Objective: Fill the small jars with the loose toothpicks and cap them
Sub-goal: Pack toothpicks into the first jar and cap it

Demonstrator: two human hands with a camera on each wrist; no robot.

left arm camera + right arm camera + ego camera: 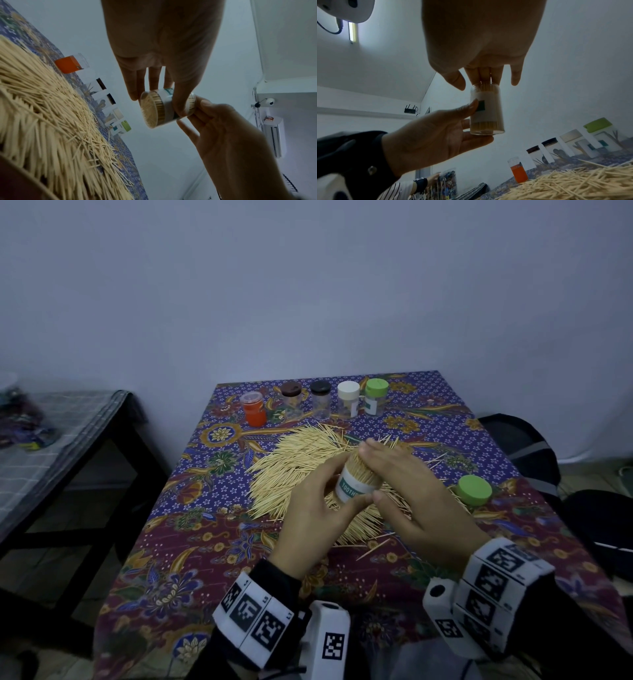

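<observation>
Jar: a clear labelled jar (pixel 356 482) packed with toothpicks, uncapped, held tilted above the toothpick pile (pixel 301 470).
Left grip (pixel 308 518): curled round the jar.
Right grip (pixel 407 491): straight fingers pressing the toothpick tips.
Green cap (pixel 474 490): on the bench (pixel 191 542), right of the pile.

Head downward; wrists upward (close)

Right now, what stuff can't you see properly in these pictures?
- The label on the held jar: in the head view the left hand covers the end of the word.
- The jar's mouth: the right hand lies flat over it in the head view.
- How full the four jars at the back are: too small and dim.
- The stuff on the side table: blurred.
</observation>
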